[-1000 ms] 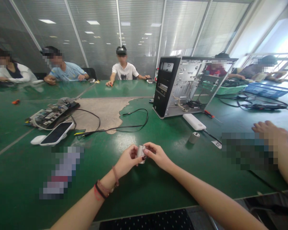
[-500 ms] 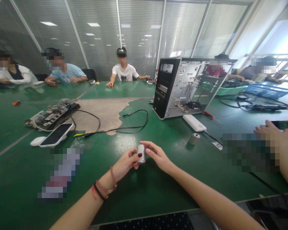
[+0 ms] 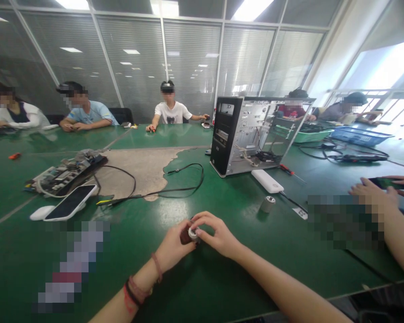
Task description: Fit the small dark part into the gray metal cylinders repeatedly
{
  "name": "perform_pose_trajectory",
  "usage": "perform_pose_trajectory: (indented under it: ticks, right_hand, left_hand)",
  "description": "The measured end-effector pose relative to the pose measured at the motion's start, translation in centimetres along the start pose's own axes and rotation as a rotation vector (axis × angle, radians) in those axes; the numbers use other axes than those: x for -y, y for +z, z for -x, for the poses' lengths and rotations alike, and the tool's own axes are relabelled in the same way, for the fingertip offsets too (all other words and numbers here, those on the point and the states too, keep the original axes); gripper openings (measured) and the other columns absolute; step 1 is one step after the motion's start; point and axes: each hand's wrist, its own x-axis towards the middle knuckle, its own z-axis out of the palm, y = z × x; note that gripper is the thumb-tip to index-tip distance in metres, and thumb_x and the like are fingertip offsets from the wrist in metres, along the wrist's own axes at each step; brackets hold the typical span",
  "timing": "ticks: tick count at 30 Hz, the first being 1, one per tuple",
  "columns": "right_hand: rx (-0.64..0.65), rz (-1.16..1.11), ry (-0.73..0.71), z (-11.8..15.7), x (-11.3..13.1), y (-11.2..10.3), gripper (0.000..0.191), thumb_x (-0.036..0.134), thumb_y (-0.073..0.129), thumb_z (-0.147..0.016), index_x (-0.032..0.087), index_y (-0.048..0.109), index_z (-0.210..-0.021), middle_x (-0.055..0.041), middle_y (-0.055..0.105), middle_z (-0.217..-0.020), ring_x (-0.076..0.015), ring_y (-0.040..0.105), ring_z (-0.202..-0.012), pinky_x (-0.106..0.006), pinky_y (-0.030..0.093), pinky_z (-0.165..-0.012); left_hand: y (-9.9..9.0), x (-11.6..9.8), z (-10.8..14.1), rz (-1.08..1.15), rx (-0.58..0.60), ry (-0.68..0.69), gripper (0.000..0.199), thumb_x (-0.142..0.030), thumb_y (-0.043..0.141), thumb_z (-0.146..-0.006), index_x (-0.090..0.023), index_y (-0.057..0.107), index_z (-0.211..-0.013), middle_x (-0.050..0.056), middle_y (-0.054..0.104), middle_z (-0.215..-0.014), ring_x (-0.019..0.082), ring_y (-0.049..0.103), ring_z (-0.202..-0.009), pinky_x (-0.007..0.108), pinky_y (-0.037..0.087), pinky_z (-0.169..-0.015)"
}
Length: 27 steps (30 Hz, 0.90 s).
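Near the front middle of the green table, my left hand [image 3: 175,242] wraps round a small silver metal cylinder [image 3: 193,233], whose round end faces up toward me. My right hand [image 3: 217,231] has its thumb and index finger pinched at that end of the cylinder. A similar silver cylinder [image 3: 268,204] stands upright on the table to the right, touched by neither hand. The lower part of the held cylinder is hidden by my fingers.
An open computer case [image 3: 224,134] stands beyond the hands, with a white power bank [image 3: 267,181] and a screwdriver [image 3: 287,169] near it. Left are a phone [image 3: 72,202], cables and a circuit assembly [image 3: 69,172]. Another person's hands [image 3: 373,195] are at right.
The held cylinder has tipped so its round end faces up. My right thumb and finger have closed onto that end. The view has tilted up slightly.
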Motion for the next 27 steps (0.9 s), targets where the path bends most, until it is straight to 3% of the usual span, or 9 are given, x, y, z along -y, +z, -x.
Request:
perform_pose_trajectory:
  ticks: [8, 13, 22, 27]
  right_hand:
    - [-0.019, 0.071, 0.006, 0.0, -0.5, 0.1, 0.013, 0.016, 0.058, -0.081, 0.019, 0.063, -0.092, -0.0061, 0.059, -0.100, -0.0174, 0.056, -0.098, -0.031, 0.043, -0.089]
    - [-0.008, 0.095, 0.026, 0.0, -0.3, 0.0, 0.009, 0.019, 0.060, -0.080, 0.020, 0.061, -0.089, -0.0061, 0.058, -0.101, -0.0182, 0.055, -0.099, -0.033, 0.042, -0.089]
    - [-0.014, 0.095, 0.012, 0.2, -0.2, 0.5, 0.007, 0.021, 0.054, -0.085, 0.021, 0.060, -0.088, -0.0063, 0.059, -0.099, -0.0184, 0.055, -0.097, -0.033, 0.042, -0.088]
    - [-0.061, 0.092, -0.021, -0.2, 0.1, 0.7, 0.006, 0.022, 0.053, -0.086, 0.020, 0.058, -0.089, -0.0055, 0.060, -0.095, -0.0179, 0.055, -0.093, -0.032, 0.042, -0.086]
  left_hand:
    - [0.0, -0.7, 0.1, -0.234, 0.002, 0.018, 0.017, -0.017, 0.056, -0.072, -0.017, 0.053, -0.089, -0.003, 0.056, -0.072, 0.013, 0.051, -0.064, 0.021, 0.038, -0.059]
    - [-0.5, -0.9, 0.0, -0.313, 0.016, 0.057, 0.019, -0.017, 0.057, -0.071, -0.018, 0.055, -0.089, -0.001, 0.059, -0.078, 0.016, 0.054, -0.072, 0.023, 0.039, -0.064]
    - [-0.9, -0.6, -0.1, -0.386, 0.015, 0.076, 0.013, -0.020, 0.060, -0.070, -0.018, 0.053, -0.081, 0.001, 0.057, -0.079, 0.019, 0.054, -0.077, 0.025, 0.040, -0.065]
    - [-0.9, -0.4, -0.1, -0.381, 0.005, 0.079, 0.021, -0.019, 0.062, -0.069, -0.018, 0.054, -0.088, 0.001, 0.059, -0.084, 0.019, 0.055, -0.078, 0.026, 0.040, -0.067]
